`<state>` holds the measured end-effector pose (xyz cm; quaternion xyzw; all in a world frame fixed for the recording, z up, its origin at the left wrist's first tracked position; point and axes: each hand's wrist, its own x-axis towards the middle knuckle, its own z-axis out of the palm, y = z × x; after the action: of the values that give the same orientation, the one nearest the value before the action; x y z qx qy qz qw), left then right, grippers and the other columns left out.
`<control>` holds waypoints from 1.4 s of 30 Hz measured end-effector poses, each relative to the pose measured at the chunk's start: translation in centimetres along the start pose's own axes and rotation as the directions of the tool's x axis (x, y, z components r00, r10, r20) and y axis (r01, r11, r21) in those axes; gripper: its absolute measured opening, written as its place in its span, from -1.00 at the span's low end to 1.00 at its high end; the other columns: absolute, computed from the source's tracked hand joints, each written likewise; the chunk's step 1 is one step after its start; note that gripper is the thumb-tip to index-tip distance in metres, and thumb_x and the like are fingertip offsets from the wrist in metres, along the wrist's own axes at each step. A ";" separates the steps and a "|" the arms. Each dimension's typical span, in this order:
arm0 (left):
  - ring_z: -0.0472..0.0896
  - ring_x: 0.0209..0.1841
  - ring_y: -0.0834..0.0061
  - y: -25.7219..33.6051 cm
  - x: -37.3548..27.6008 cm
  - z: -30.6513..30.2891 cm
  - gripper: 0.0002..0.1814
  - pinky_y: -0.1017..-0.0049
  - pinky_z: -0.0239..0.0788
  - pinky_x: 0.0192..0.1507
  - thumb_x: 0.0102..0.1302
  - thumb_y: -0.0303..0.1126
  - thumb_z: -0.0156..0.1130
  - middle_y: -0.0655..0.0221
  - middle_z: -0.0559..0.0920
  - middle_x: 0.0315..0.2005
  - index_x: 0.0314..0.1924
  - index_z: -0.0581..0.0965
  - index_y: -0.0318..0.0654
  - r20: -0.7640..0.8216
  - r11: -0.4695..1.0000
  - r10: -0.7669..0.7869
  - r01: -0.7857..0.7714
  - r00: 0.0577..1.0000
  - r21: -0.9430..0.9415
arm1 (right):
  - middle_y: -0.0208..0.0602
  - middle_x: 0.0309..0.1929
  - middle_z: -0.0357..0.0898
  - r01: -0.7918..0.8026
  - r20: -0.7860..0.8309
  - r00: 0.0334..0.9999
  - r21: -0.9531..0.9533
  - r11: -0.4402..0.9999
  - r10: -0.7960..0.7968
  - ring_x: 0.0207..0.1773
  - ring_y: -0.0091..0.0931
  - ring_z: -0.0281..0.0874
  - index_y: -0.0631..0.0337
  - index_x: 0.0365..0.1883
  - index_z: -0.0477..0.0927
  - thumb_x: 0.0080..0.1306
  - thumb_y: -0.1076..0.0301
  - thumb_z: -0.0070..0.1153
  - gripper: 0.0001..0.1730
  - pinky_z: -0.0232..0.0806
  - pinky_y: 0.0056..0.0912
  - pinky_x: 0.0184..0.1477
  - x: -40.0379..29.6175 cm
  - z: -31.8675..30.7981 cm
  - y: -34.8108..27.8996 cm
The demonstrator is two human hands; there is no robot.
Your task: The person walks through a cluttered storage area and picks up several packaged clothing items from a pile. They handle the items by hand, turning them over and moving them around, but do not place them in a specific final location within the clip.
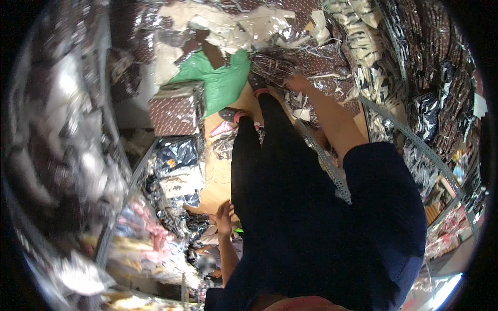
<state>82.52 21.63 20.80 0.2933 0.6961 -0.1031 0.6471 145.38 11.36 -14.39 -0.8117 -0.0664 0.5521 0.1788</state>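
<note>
My right hand reaches down beside my feet, at the edge of a bundle of dark brown plastic-wrapped packs. The fingertips meet the loose plastic there, and whether they grip it is hard to make out. My left hand hangs beside my left thigh with nothing in it, its fingers a little apart. Near my feet lies a green plastic sack. Left of the sack stands a stack of brown dotted packs in clear film.
Metal shelving with a perforated post holds wrapped garments along the right. Dark folded packs lie in a row at left. Blurred plastic-wrapped goods crowd the left side. Another person is low down behind my left arm. White scraps litter the top.
</note>
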 end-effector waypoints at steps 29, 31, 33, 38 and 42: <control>0.73 -0.03 0.43 6.1 26.2 6.9 -0.59 0.43 0.56 0.01 0.57 -0.17 0.26 0.22 0.76 -0.07 0.20 0.59 -0.35 0.116 0.942 -0.126 0.082 0.985 0.327 | -0.02 0.51 0.34 -0.093 -0.301 0.776 -0.924 0.371 -0.555 0.64 -0.18 0.13 0.26 0.33 0.53 0.37 0.13 0.26 -0.38 0.06 0.02 0.57 29.6 19.5 10.5; 0.73 -0.03 0.43 5.1 26.2 6.1 -0.61 0.43 0.56 0.01 0.58 -0.19 0.25 0.22 0.76 -0.06 0.20 0.59 -0.35 0.116 0.935 -0.132 0.085 0.984 0.345 | -0.05 0.53 0.32 -0.083 -0.302 0.765 -0.922 0.379 -0.568 0.66 -0.19 0.10 0.27 0.31 0.54 0.35 0.15 0.27 -0.39 0.04 0.05 0.57 29.5 20.0 9.8; 0.73 -0.03 0.42 3.4 26.6 5.1 -0.63 0.43 0.57 0.03 0.58 -0.22 0.24 0.21 0.75 -0.06 0.18 0.59 -0.37 0.083 0.954 -0.134 0.105 0.988 0.282 | -0.10 0.50 0.37 -0.002 -0.230 0.774 -0.933 0.361 -0.589 0.65 -0.19 0.12 0.28 0.30 0.54 0.33 0.18 0.28 -0.39 0.03 0.08 0.57 28.1 19.5 9.6; 0.72 -0.03 0.47 3.0 29.1 5.1 -0.50 0.44 0.53 0.03 0.58 -0.02 0.23 0.27 0.76 -0.07 0.19 0.61 -0.35 0.107 0.925 -0.106 0.058 0.989 0.376 | -0.24 0.42 0.49 0.327 -0.233 0.697 -0.738 0.590 -0.678 0.59 -0.21 0.25 0.20 0.18 0.58 0.22 0.28 0.38 -0.45 0.02 0.19 0.54 16.6 18.8 8.0; 0.70 0.09 0.41 2.7 37.8 6.8 -0.57 0.38 0.50 0.15 0.65 -0.15 0.08 0.24 0.75 0.02 0.27 0.57 -0.34 0.267 0.976 0.084 -0.134 0.960 0.174 | -0.38 0.35 0.62 0.552 -0.095 0.538 -0.712 0.434 -0.838 0.48 -0.22 0.46 0.12 0.09 0.58 0.19 0.34 0.42 -0.51 0.04 0.22 0.50 5.2 15.3 5.0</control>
<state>90.10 30.67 -15.89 0.3760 0.5756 -0.1705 0.7059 132.80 11.59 -25.73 -0.8155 -0.5356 0.1717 0.1367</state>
